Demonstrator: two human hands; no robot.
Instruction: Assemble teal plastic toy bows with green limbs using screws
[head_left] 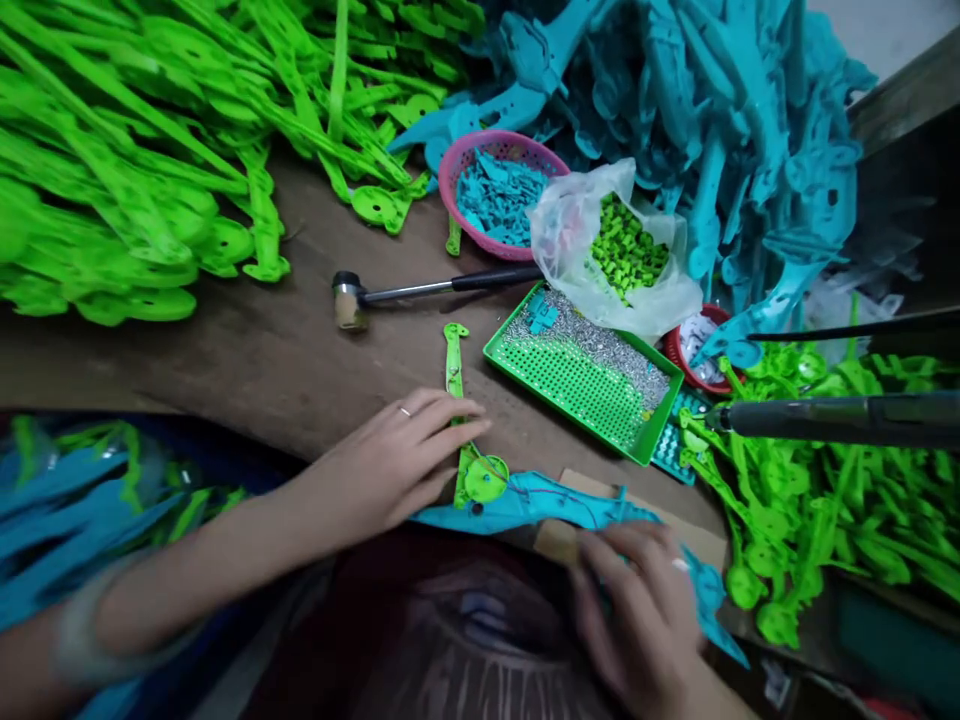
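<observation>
1. Ok, one left hand plus one right hand are showing, so two.
2. Two green heaps, one blue heap and one mixed-color pile are hogging space.
3. One pink basket and one red basket are sitting there.
4. One green tray, one plastic bag and one mallet are lying around.

A brown, scuffed surface is spread across the scene, its near edge seen at the left as a slanting line with darkness below. At the far right, a pale grey patch is shown; whether it is floor or wall cannot be told. It is bordered by a brownish beam-like edge, beneath which deep shadow is seen. At the near right, a dark greenish panel is dimly lit. A soft, cool light is cast, with a faint sheen left on the surface.
</observation>
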